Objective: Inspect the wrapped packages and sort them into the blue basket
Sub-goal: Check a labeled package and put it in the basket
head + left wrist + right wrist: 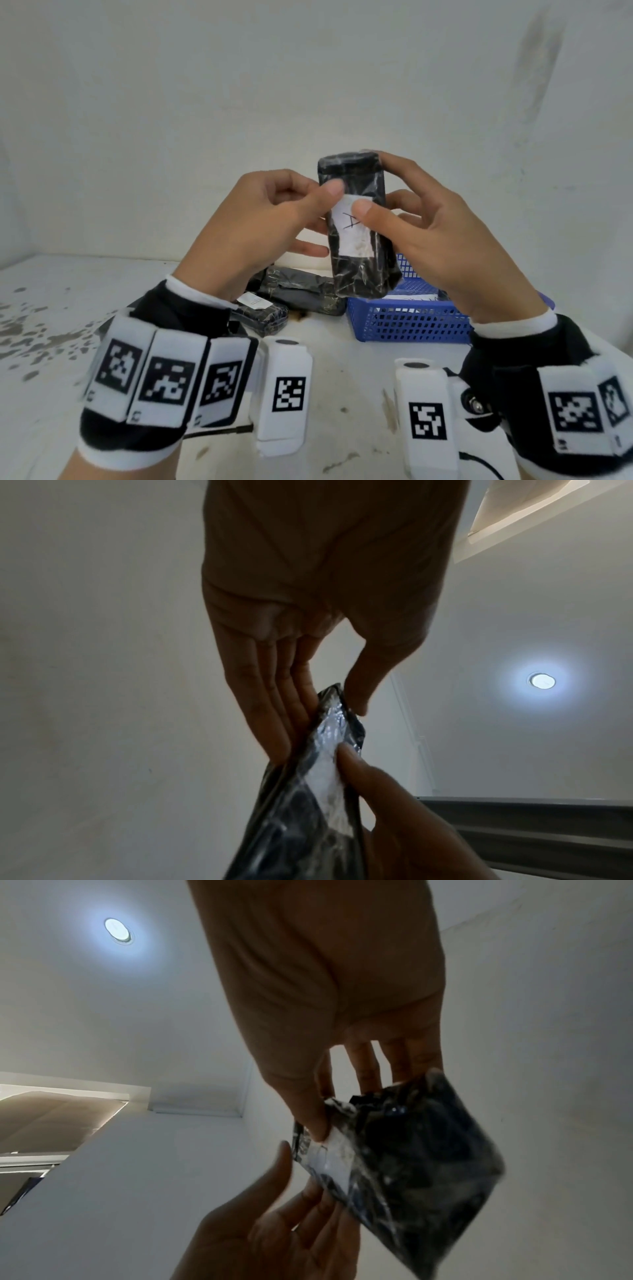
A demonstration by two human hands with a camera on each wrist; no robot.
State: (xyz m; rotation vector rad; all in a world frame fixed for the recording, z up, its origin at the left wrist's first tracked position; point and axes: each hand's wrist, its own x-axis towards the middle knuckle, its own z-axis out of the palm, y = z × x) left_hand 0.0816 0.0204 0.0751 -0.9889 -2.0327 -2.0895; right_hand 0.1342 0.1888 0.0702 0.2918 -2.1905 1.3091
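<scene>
On the left, the worktop is white and flecked with grey stains along its near left part. The left hand is raised above it, thumb pressed on the front of a black wrapped package at its upper left edge, the fingers reaching behind it; in the left wrist view those fingers lie nearly straight along the back of the package while the thumb meets its front, so the hand pinches it. Below and behind this hand, more wrapped packages lie in a loose heap on the worktop, one of them with a small white label facing up. The held package stands roughly upright in the air between the two hands, wrapped in shiny clear film, with a white label on its front bearing a handwritten letter A. The right hand grips the package from the right side, thumb on the label's upper right corner and fingers curled round the top and back. Beneath and behind it, on the worktop, sits the blue basket, a mesh-walled tray just right of the heap; something white lies inside it, too hidden to identify. Both wrists wear black-and-white bands with square printed markers.
</scene>
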